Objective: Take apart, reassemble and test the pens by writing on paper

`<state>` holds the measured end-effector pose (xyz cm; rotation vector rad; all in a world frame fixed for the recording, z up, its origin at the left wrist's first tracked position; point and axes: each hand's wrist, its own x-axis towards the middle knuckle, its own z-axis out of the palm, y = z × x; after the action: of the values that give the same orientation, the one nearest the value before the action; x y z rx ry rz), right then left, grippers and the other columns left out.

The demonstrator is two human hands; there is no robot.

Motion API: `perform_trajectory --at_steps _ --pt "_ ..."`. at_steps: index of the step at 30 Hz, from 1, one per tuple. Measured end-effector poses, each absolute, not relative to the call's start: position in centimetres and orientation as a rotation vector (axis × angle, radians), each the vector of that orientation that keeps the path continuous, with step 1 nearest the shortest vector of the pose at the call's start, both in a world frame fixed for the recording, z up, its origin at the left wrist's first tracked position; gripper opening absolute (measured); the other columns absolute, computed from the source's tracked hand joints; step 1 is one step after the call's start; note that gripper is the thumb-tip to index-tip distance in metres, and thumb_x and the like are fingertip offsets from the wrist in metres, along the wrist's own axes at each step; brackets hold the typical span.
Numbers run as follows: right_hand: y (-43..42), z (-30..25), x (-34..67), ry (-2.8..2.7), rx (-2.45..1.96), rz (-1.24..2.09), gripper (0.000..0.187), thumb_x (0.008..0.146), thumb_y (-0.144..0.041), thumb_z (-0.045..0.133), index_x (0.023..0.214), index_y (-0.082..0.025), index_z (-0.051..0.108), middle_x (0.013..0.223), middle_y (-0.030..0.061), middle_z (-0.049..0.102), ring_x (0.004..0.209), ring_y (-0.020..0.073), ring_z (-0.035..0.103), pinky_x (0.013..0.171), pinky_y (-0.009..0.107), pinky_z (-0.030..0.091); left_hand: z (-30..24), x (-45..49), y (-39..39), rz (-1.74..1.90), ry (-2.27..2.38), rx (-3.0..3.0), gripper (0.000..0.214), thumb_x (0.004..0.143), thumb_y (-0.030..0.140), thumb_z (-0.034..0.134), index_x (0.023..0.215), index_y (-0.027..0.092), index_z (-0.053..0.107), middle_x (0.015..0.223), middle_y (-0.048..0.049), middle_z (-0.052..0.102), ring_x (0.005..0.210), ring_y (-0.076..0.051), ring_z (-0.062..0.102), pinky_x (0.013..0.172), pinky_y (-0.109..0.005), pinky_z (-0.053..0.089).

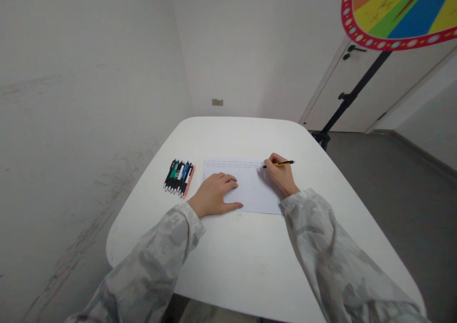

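A sheet of white paper [250, 194] lies on the table, with lines of small handwriting along its top. My left hand [216, 192] rests flat on the paper's left part, fingers apart and holding nothing. Near the upper right of the sheet, my right hand [280, 173] grips a yellow and black pen [284, 163], its tip at the written lines. To the left of the paper, several pens [178, 175] lie side by side in a row, in black, green, white and blue. A flat pink strip [189, 182] lies along the right side of that row.
The white table [239, 251] has rounded corners and stands close to the walls. At the upper right, a colourful wheel board [400, 18] hangs on a black stand [352, 97] in front of a door [335, 87]. A grey floor [378, 171] lies to the right.
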<state>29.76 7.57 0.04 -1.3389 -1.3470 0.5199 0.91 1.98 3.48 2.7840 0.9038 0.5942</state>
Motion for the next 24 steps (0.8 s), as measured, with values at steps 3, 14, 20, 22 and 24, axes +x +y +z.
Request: perform_trajectory --at_steps 3,14,20,22,24 --pt "7.58 0.02 29.72 -1.354 -1.338 0.525 0.025 0.081 -0.026 0.061 0.062 -0.025 0.045 0.058 -0.0040 0.041 0.060 0.0146 0.038 0.057 0.031 0.026 3.50 0.92 1.95 0.601 0.903 2.786 0.050 0.091 0.060 0.082 0.122 0.021 0.071 0.135 -0.0121 0.072 0.122 -0.033 0.067 0.107 -0.052 0.052" --pt "7.52 0.17 29.80 -1.365 -1.334 0.533 0.026 0.080 -0.027 0.063 0.061 -0.025 0.045 0.058 -0.0035 0.042 0.059 0.0152 0.038 0.056 0.031 0.028 3.37 0.92 2.02 0.616 0.895 2.774 0.050 0.091 0.060 0.081 0.122 0.022 0.071 0.135 -0.0118 0.072 0.123 -0.033 0.066 0.109 -0.052 0.052" --pt "7.54 0.10 29.79 -1.338 -1.347 0.501 0.027 0.081 -0.026 0.062 0.061 -0.025 0.044 0.057 -0.0037 0.041 0.059 0.0151 0.039 0.057 0.031 0.028 3.34 0.88 2.00 0.610 0.901 2.777 0.050 0.091 0.061 0.080 0.121 0.022 0.071 0.135 -0.0117 0.072 0.123 -0.033 0.066 0.108 -0.053 0.052" --pt "7.55 0.06 29.82 -1.343 -1.352 0.493 0.027 0.081 -0.026 0.062 0.061 -0.025 0.044 0.057 -0.0038 0.040 0.059 0.0151 0.038 0.057 0.031 0.028 3.32 0.87 2.01 0.610 0.900 2.781 0.050 0.091 0.061 0.080 0.121 0.022 0.071 0.135 -0.0118 0.072 0.123 -0.033 0.066 0.108 -0.053 0.052" --pt "7.58 0.01 29.86 -1.361 -1.347 0.493 0.027 0.081 -0.027 0.062 0.061 -0.025 0.044 0.057 -0.0038 0.040 0.059 0.0151 0.038 0.056 0.031 0.028 3.30 0.86 2.02 0.608 0.899 2.783 0.051 0.091 0.061 0.081 0.122 0.022 0.071 0.135 -0.0118 0.072 0.123 -0.033 0.066 0.108 -0.052 0.052"
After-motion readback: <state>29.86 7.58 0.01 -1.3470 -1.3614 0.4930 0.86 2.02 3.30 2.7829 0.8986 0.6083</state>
